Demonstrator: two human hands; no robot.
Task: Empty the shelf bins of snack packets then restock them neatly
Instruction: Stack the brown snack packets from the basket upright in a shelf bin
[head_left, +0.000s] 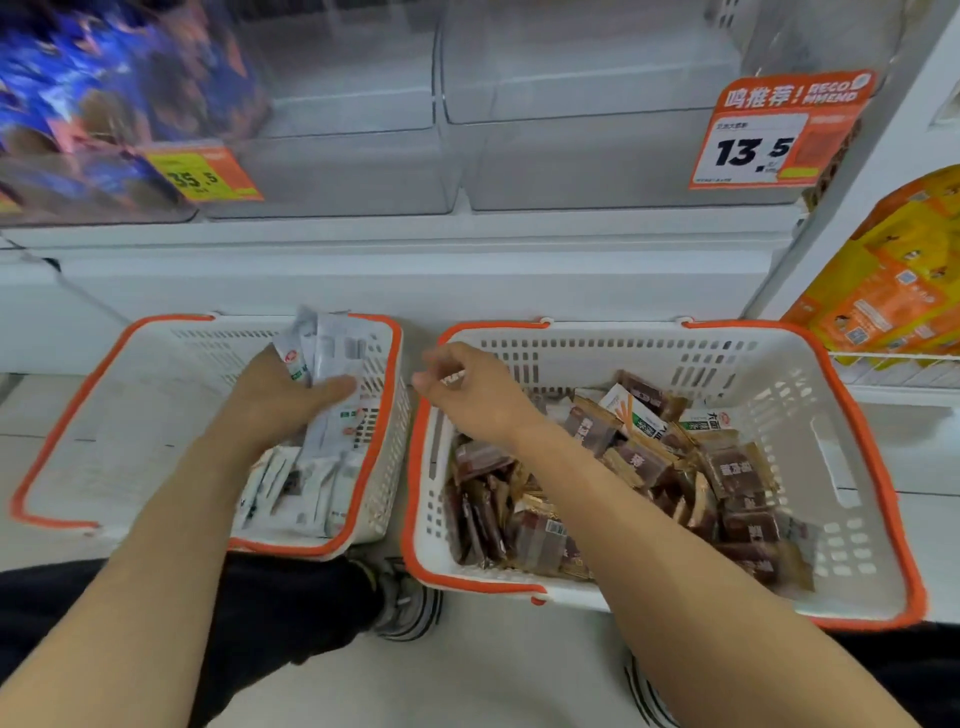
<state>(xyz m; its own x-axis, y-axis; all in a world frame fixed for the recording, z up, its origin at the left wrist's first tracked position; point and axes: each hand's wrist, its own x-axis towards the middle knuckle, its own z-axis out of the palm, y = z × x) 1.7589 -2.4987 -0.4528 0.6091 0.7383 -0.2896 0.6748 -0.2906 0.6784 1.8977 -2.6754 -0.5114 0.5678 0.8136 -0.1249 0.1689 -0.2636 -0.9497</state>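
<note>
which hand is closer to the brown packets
Right. The right hand hovers over the left rim of the basket holding the brown packets; the left hand grips white packets in the other basket.
</note>
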